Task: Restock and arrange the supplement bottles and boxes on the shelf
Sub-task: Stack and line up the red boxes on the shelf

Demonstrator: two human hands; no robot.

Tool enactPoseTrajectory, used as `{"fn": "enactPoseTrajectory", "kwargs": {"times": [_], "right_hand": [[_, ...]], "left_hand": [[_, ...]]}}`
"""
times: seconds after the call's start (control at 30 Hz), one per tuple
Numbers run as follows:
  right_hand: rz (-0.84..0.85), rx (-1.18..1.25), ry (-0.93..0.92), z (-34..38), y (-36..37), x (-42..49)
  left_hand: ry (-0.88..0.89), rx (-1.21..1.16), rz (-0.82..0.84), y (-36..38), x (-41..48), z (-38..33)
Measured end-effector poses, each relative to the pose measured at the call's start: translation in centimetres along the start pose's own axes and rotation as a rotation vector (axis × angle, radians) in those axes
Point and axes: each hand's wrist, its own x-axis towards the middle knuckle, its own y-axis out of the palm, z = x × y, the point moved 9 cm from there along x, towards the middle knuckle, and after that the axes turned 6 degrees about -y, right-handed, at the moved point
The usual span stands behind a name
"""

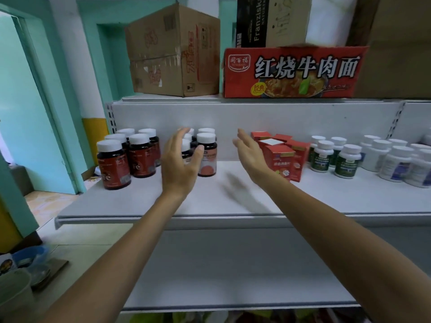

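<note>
On the shelf (303, 201) | dark white-capped bottles (140, 155), red boxes (283, 157) | left hand (180, 164), right hand (250, 155) spread, empty

bottles (140, 155) left of boxes (283, 155) on shelf (233, 206).

White shelf (233, 206), dark white-capped bottles with red labels (130, 157) upright at left, another dark cluster (206, 155) just right, red boxes (283, 157) grouped mid-shelf, green-labelled white bottles (333, 157) beyond, plain white bottles (396, 162) far right, labels perhaps blue.
</note>
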Motion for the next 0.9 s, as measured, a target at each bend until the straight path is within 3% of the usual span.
{"fn": "enactPoseTrajectory", "kwargs": {"times": [0.17,0.27,0.33,0.4,0.53,0.63,0.7,0.9], "right_hand": [[0.01,-0.068,-0.188,2.4,-6.0,-2.1],[-0.176,-0.146,-0.286,2.4,-11.7,-3.0],[-0.315,-0.208,-0.251,0.5,-15.3,-3.0],[-0.346,-0.247,-0.114,-3.1,-17.4,-2.3],[-0.186,-0.248,0.094,-9.3,-17.6,-0.5],[-0.093,-0.202,0.104,-10.6,-16.7,1.0],[-0.047,-0.168,0.099,-11.0,-16.5,2.2],[0.16,0.155,0.132,-11.8,-14.8,4.0]], "left_hand": [[-0.157,-0.075,0.182,7.6,-3.1,-1.2],[-0.244,-0.07,0.278,11.5,-5.1,-1.3],[-0.309,-0.07,0.332,13.7,-6.1,-1.2],[-0.346,-0.06,0.375,15.4,-6.5,-1.1],[-0.419,-0.087,0.451,18.1,-5.8,-0.8],[-0.535,-0.28,0.386,19.5,-3.7,0.1],[-0.548,-0.265,0.367,20.5,-1.9,1.5],[-0.554,-0.344,0.536,24.0,-0.3,3.7]]}}
